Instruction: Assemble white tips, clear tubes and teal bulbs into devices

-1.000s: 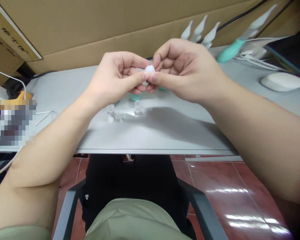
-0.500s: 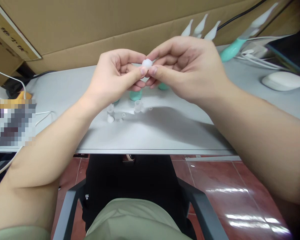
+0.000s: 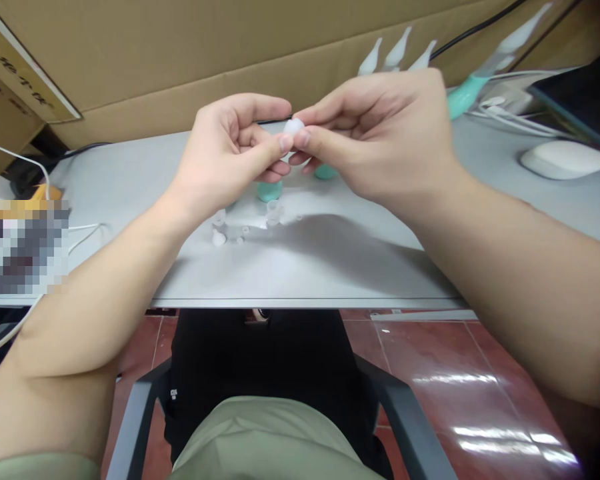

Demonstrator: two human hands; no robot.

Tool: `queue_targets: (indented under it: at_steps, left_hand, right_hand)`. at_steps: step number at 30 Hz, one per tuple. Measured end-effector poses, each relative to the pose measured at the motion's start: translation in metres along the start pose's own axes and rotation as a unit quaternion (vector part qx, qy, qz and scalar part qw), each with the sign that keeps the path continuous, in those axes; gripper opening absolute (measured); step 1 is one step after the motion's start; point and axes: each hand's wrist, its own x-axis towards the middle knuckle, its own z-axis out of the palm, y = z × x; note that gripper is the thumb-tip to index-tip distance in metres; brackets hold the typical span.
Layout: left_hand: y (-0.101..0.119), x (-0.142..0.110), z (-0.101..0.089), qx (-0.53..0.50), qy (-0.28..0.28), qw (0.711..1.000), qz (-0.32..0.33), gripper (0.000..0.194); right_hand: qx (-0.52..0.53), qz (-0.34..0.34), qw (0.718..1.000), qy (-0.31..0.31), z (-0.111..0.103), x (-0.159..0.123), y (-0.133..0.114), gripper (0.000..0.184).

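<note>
Your left hand (image 3: 240,143) and right hand (image 3: 380,130) pinch a small white piece (image 3: 294,127) between them, fingertips clamped on it. Clear cups (image 3: 273,213) stand near the desk's (image 3: 330,267) front edge

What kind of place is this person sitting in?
Probably a small workstation or office desk: a grey tabletop backed by cardboard, a chair with grey armrests, and cables beside a white mouse-like object.
</note>
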Motion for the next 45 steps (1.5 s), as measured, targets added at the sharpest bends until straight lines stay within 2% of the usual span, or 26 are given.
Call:
queue_targets:
  at_steps: [5,12,15,20,23,27,29,34,39,41,45]
  left_hand:
    - [-0.012,0.003,-0.006,0.01,-0.027,0.999,0.031,0.024]
    - [-0.021,0.006,-0.011,0.007,-0.048,0.998,0.045,0.038]
    - [-0.022,0.008,-0.01,0.009,-0.048,0.998,0.042,0.04]
    - [-0.019,0.005,-0.006,-0.007,-0.009,1.0,0.01,0.049]
    - [-0.01,-0.001,-0.004,-0.025,-0.002,1.0,-0.013,0.037]
    - [0.006,-0.007,-0.003,-0.023,0.012,0.999,-0.038,0.021]
    - [0.012,-0.007,-0.005,-0.013,0.01,0.999,-0.049,0.022]
    - [0.015,-0.001,-0.012,0.026,-0.041,0.996,-0.069,0.025]
    - [-0.004,0.0,-0.01,0.055,-0.027,0.998,0.009,0.013]
    - [-0.012,0.0,-0.01,0.078,-0.04,0.996,0.035,0.012]
    - [-0.019,-0.001,-0.012,0.108,-0.063,0.99,0.069,0.031]
  right_hand:
    - [-0.006,-0.005,1.0,-0.006,0.001,0.001,0.001,0.034]
    - [-0.038,-0.006,0.999,-0.033,0.001,0.004,0.004,0.038]
    - [-0.037,-0.006,0.997,-0.072,-0.003,0.005,0.012,0.036]
    - [0.004,0.006,0.985,-0.172,-0.014,0.009,0.026,0.032]
    - [0.036,0.012,0.978,-0.204,-0.018,0.01,0.027,0.035]
    - [0.063,0.041,0.976,-0.202,-0.02,0.011,0.018,0.037]
    - [0.082,0.063,0.975,-0.196,-0.019,0.01,0.012,0.037]
    - [0.102,0.091,0.975,-0.174,-0.016,0.01,0.004,0.039]
    - [0.108,0.076,0.979,-0.157,-0.014,0.012,0.01,0.044]
    - [0.1,0.074,0.981,-0.151,-0.014,0.013,0.012,0.044]
    - [0.092,0.092,0.98,-0.15,-0.016,0.014,0.012,0.044]
